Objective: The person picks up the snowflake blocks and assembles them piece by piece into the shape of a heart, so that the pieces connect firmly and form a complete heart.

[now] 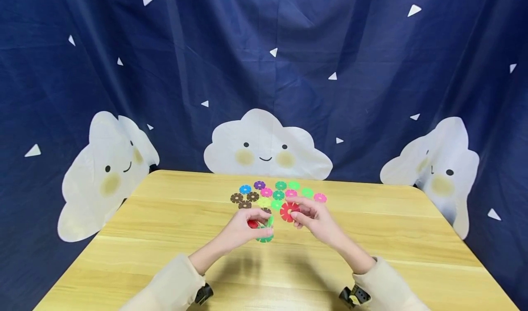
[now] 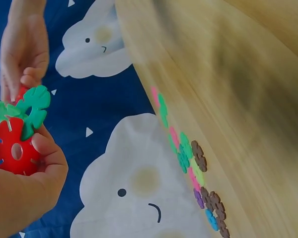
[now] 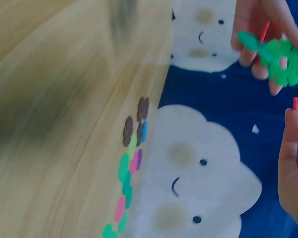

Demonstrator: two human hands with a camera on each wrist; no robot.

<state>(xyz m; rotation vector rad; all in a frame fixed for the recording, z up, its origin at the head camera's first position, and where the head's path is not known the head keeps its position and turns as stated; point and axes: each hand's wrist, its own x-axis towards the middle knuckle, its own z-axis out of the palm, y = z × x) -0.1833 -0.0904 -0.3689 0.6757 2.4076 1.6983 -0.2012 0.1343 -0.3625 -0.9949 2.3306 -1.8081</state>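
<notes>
Presently, the left-hand grip [image 1: 240,226] is clamping a red-and-green disc cluster [image 2: 12,133] above the counter [image 1: 392,237]; the right-hand grip [image 1: 319,221] is pinching a red slotted disc [image 1: 284,213] just beside it — apparently a joining step, the next move probably calling for slot-to-slot alignment.

Your light-yellow, wood-grained desk [image 1: 392,219] carries a cluster of flat, notched, flower-shaped plastic discs [image 1: 266,192] in brown, blue, purple, pink, yellow and green.
</notes>
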